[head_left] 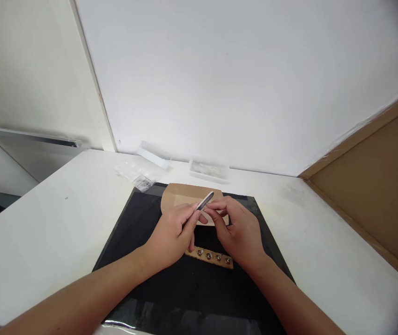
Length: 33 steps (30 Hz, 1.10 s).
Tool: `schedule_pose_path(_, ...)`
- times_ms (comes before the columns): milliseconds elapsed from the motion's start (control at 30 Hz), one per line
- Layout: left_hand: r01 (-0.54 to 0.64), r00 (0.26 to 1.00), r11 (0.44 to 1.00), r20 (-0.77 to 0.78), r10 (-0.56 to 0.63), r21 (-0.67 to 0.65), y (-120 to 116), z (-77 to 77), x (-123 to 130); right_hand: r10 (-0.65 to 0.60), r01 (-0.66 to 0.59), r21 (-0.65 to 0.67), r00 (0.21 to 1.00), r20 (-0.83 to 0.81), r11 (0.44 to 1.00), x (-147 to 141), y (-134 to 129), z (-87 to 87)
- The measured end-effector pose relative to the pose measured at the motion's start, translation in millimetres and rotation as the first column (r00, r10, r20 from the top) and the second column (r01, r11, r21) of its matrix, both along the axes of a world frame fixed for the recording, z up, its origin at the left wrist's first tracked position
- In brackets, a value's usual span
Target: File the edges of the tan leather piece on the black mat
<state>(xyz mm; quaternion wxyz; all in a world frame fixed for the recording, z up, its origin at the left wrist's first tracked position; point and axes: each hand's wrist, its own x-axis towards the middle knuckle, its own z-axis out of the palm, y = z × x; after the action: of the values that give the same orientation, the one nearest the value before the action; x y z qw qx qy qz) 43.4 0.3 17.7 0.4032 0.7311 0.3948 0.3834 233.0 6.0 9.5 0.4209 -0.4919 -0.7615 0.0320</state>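
Note:
Over the black mat (192, 298), my left hand (175, 230) is closed round a slim nail file (206, 200) with a dark face and pale edge, its tip pointing up and to the right. My right hand (239, 228) is closed in a pinch beside the file; what its fingertips hold is too small to make out. Below and between both hands lies a tan strip (229, 265) with several shiny metal pieces along it, its left end partly behind my left hand. Behind the hands a sheet of brown paper or card (176, 194) rests on the mat, partly covered.
At the back of the white table (45, 223) stand a clear shallow box (209, 170) with pale pieces inside and a white box or lid (152, 156). Crumpled clear plastic bags (138, 172) lie to the left. A white wall rises behind, with a brown wood-framed panel (369, 186) at right.

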Motion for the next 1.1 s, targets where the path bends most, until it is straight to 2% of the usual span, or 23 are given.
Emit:
schedule_pose_path(100, -0.004, 1.0, 1.0, -0.018, 0.004, 0.008, 0, 0.9, 0, 0.012, -0.012, -0.047, 1.0, -0.002, 0.999, 0, -1, 0.1)
schedule_pose_path(233, -0.001, 1.0, 0.999, -0.026, 0.002, 0.037, 0, 2.3, -1, 0.056, -0.057, 0.065, 0.998, 0.024, 0.996, -1, -2, -1.4)
schedule_pose_path(300, 0.007, 0.999, 0.999, -0.036, -0.005, 0.051, 0, 2.9, -1, 0.059, -0.06, 0.081, 0.998, 0.013, 0.995, -2, -2, -1.7)
schedule_pose_path(533, 0.016, 0.999, 0.999, -0.043, -0.014, 0.03, -1, 3.8, 0, 0.05, -0.071, -0.114, 0.983, -0.178, 0.991, -6, -4, 3.8)
schedule_pose_path(600, 0.008, 0.998, 0.998, -0.055, -0.004, 0.068, -1, 3.1, 0, 0.054, -0.08, -0.127, 0.978, -0.2, 0.989, -6, -3, 4.5)
schedule_pose_path(733, -0.001, 0.996, 0.979, -0.083, 0.018, 0.203, 2, 1.5, 0, 0.097, -0.115, -0.13, 0.986, -0.137, 0.985, -6, -3, 4.2)
schedule_pose_path(900, -0.011, 0.993, 0.965, -0.111, 0.041, 0.261, 2, 0.7, 0, -0.022, 0.004, -0.12, 0.988, -0.153, 0.993, -7, -1, 5.4)
schedule_pose_path(1033, -0.004, 0.992, 0.959, -0.117, 0.039, 0.282, 3, 0.3, 0, 0.036, -0.051, -0.136, 0.993, -0.114, 0.989, -8, 0, 8.3)
schedule_pose_path(1100, -0.007, 0.99, 0.954, -0.129, 0.048, 0.299, 4, 0.2, 0, -0.013, -0.001, -0.138, 0.995, -0.104, 0.99, -8, 1, 10.0)
